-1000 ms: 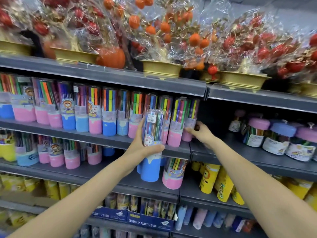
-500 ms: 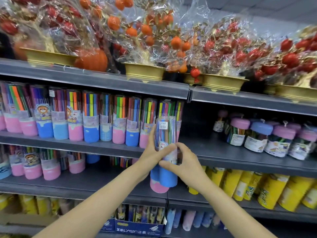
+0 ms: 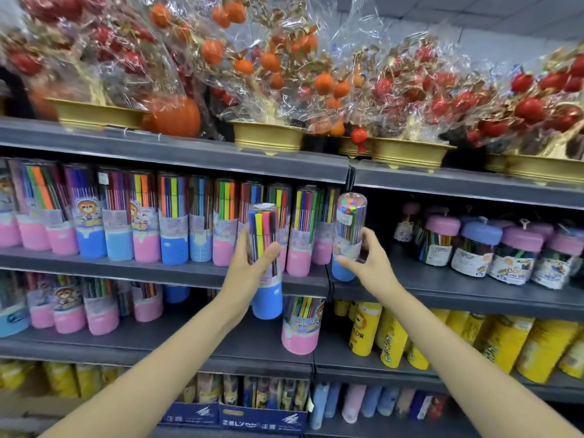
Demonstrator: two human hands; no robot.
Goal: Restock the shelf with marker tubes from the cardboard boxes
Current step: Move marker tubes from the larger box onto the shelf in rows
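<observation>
My left hand (image 3: pixel 249 267) grips a clear marker tube with a blue base (image 3: pixel 264 248), held upright in front of the middle shelf (image 3: pixel 177 273). Just to the right, my right hand (image 3: pixel 366 263) holds a second blue-based marker tube (image 3: pixel 349 229), tilted slightly, its base at the shelf's right-hand section beside the end of the row. A row of several pink- and blue-based marker tubes (image 3: pixel 173 226) fills that shelf from the left up to my hands. No cardboard box is in view.
Pink- and blue-lidded jars (image 3: pixel 480 248) stand further right on the same shelf. Wrapped fruit trees in gold pots (image 3: pixel 268 134) line the top shelf. Below are more marker tubes (image 3: pixel 301 324), yellow tubes (image 3: pixel 363 330) and blue boxes (image 3: pixel 262 417).
My right hand has taken one tube from the pair my left hand held and carried it right to the shelf. The left hand keeps the other tube, slightly raised.
</observation>
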